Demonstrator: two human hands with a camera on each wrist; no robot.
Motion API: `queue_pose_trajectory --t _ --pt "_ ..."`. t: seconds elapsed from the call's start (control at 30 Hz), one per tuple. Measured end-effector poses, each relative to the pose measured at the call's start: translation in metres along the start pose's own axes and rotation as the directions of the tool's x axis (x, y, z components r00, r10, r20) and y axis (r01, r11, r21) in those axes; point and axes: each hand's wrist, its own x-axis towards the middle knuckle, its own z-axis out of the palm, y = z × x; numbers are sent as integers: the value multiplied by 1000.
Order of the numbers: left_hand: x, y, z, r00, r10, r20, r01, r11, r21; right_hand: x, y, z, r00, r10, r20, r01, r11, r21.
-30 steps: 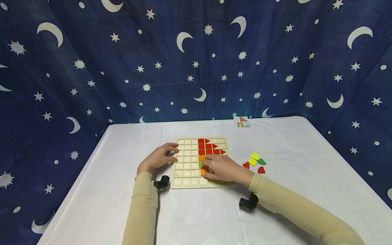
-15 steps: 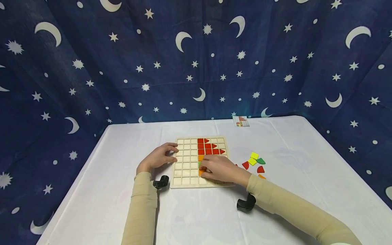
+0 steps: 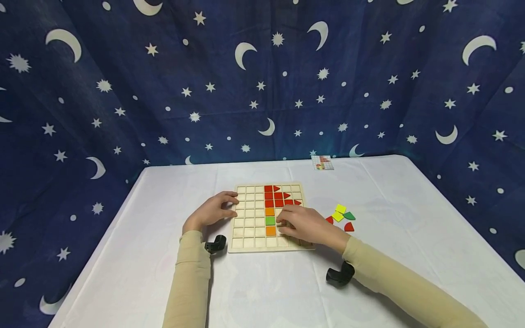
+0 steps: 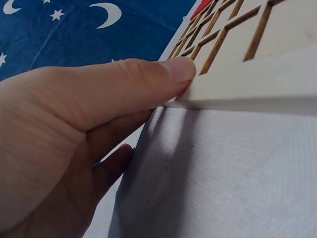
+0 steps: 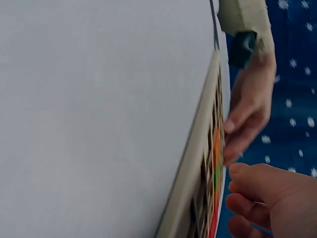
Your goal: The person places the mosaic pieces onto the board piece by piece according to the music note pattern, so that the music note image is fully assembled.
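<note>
A bare right hand (image 5: pixel 283 201), thumb extended and fingers loosely curled, hovers beside a wooden grid board (image 5: pixel 195 144) that my right wrist camera catches nearly edge-on against a white tablecloth (image 5: pixel 99 114). Orange, green and red pieces (image 5: pixel 217 144) line the grid, too blurred for me to count. Beyond, a left hand (image 5: pixel 251 106) with a dark wrist device (image 5: pixel 242 48) and tan sleeve (image 5: pixel 246 17) is near the board, before a starry blue backdrop (image 5: pixel 301 74).
</note>
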Motion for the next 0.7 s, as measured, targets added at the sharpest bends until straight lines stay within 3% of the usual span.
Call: queue_pose_trajectory --t 0.3,0.53,0.7 --pt "1 -1 0 1000 9 2 -9 1000 7 -48 43 -26 987 162 2 -162 986 36" --pt "2 -2 0 1000 -5 0 5 1000 -7 -79 70 -50 933 327 148 -335 942 33" --pt "3 -4 1 1000 0 3 0 1000 9 -89 76 -55 911 363 195 -375 927 23"
